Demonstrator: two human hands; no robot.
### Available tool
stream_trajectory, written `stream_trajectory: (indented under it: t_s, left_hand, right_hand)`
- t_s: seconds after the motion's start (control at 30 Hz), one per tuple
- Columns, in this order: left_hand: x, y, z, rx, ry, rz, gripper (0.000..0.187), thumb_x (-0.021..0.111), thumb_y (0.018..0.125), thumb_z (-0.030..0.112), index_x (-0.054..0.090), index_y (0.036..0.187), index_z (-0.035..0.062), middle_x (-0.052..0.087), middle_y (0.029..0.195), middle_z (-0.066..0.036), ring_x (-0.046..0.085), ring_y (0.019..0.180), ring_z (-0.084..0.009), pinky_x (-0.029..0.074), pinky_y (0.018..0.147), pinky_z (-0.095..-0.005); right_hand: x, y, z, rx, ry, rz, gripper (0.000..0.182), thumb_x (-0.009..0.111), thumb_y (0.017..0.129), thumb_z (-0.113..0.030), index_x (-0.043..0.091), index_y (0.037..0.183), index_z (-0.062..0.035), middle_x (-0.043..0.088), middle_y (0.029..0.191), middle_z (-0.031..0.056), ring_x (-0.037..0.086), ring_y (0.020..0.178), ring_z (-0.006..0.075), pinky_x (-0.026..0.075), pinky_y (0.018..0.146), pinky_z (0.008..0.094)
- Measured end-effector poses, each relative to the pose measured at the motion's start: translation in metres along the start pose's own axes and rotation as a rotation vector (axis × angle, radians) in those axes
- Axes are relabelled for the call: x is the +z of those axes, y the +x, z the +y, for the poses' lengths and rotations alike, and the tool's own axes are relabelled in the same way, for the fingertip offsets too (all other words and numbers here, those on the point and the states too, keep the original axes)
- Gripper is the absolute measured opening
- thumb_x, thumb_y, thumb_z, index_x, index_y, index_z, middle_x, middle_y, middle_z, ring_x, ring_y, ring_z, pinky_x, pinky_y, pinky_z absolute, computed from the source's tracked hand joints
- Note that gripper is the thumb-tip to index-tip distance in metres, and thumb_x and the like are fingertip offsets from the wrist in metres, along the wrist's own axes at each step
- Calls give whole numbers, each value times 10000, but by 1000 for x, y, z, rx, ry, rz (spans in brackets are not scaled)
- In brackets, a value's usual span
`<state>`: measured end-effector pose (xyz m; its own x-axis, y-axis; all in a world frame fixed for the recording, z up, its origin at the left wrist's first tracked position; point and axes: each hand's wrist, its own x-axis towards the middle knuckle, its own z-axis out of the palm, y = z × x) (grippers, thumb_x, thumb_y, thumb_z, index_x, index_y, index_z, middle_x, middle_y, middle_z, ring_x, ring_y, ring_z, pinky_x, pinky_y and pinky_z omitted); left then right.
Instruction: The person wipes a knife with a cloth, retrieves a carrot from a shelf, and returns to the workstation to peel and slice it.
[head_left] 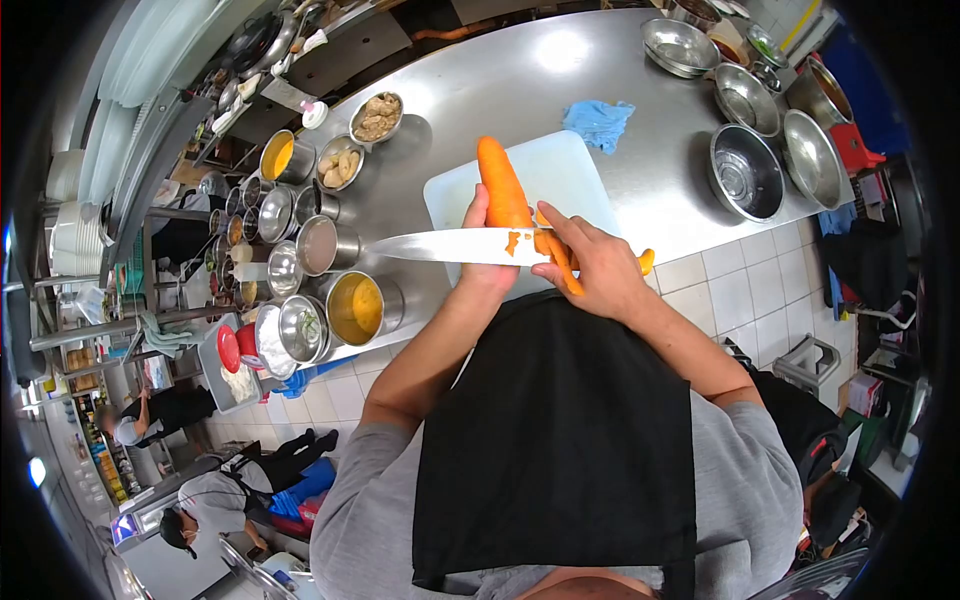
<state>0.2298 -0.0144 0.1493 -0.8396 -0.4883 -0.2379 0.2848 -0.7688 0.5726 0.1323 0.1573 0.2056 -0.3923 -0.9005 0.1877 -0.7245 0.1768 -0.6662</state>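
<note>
My left hand (482,262) grips the lower end of a long orange carrot (500,185), which points away from me over a white cutting board (585,175). My right hand (598,270) holds a large kitchen knife (445,246) by its handle. The blade lies sideways across the carrot and points left, with orange bits stuck to it. A strip of carrot peel (562,262) hangs by my right fingers. The board lies on a steel counter (500,80).
Steel pots of sauces and foods (352,305) crowd the counter's left end. Empty steel bowls (745,170) stand at the right, and a blue cloth (598,120) lies beyond the board. Two other people (160,412) work on the tiled floor at the lower left.
</note>
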Motion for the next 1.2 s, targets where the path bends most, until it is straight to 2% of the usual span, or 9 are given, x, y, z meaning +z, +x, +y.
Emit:
stream_trajectory:
  t_s: [0.2, 0.3, 0.53, 0.6, 0.67, 0.8, 1.03, 1.13, 1.2]
  left_hand:
    - [33, -10, -11, -28, -32, 98, 431, 539, 1000, 504, 578, 1164, 108, 641, 1032, -49, 628, 974, -175, 517, 868, -366]
    - [20, -2, -6, 4, -48, 41, 431, 540, 999, 509, 579, 1152, 109, 639, 1017, -48, 630, 948, -178, 518, 855, -368]
    - [12, -1, -3, 30, -8, 73, 420, 524, 1008, 505, 573, 1134, 107, 641, 1002, -51, 637, 917, -185, 522, 842, -371]
    - [14, -3, -8, 2, -38, 23, 429, 483, 1032, 489, 558, 1192, 99, 637, 1060, -56, 633, 966, -185, 522, 865, -381]
    - [19, -4, -12, 22, -28, 60, 439, 464, 1041, 482, 546, 1226, 92, 629, 1102, -60, 626, 1003, -184, 518, 886, -385]
    - [14, -3, -15, 48, 7, 53, 473, 438, 1054, 472, 519, 1296, 74, 601, 1197, -60, 600, 1102, -183, 502, 949, -388]
    - [-3, -9, -35, 107, 69, 101, 473, 425, 1058, 446, 539, 1278, 43, 622, 1213, -78, 605, 1115, -208, 491, 970, -391]
    - [-3, -6, -26, 145, 39, 107, 444, 421, 1061, 402, 544, 1270, 30, 623, 1228, -90, 605, 1121, -212, 486, 979, -387]
    - [-3, -5, -17, 118, 65, 26, 376, 434, 1061, 322, 528, 1289, 38, 602, 1230, -61, 584, 1149, -186, 458, 1021, -380]
  right_hand:
    - [0, 9, -1, -8, -6, 33, 734, 677, 899, -475, 422, 1485, -114, 650, 975, 110, 673, 786, 289, 552, 661, 398]
    - [-2, 8, -2, -20, 19, 30, 731, 676, 900, -472, 424, 1482, -108, 650, 975, 112, 672, 781, 290, 553, 660, 398]
    - [3, 4, 1, -22, -1, 40, 719, 666, 907, -474, 429, 1476, -105, 647, 964, 113, 671, 780, 291, 550, 645, 403]
    - [3, 9, 1, -11, 0, 39, 720, 667, 906, -475, 429, 1476, -105, 646, 958, 113, 670, 780, 293, 550, 645, 405]
    - [5, 13, 2, -34, 11, 83, 736, 700, 896, -423, 407, 1499, -118, 642, 958, 128, 656, 701, 284, 541, 651, 385]
    - [5, 15, 3, -37, 22, 83, 738, 702, 894, -421, 408, 1498, -117, 640, 952, 133, 655, 702, 292, 540, 652, 389]
    - [1, 21, 5, -11, 44, 122, 738, 707, 896, -416, 419, 1486, -79, 654, 974, 152, 659, 728, 313, 542, 675, 396]
    - [-1, 17, 7, -11, 38, 102, 734, 705, 899, -417, 422, 1484, -75, 658, 981, 156, 661, 740, 316, 543, 679, 397]
    - [-1, 15, 8, -19, 34, 87, 730, 703, 902, -418, 422, 1484, -77, 659, 981, 156, 662, 745, 317, 543, 679, 399]
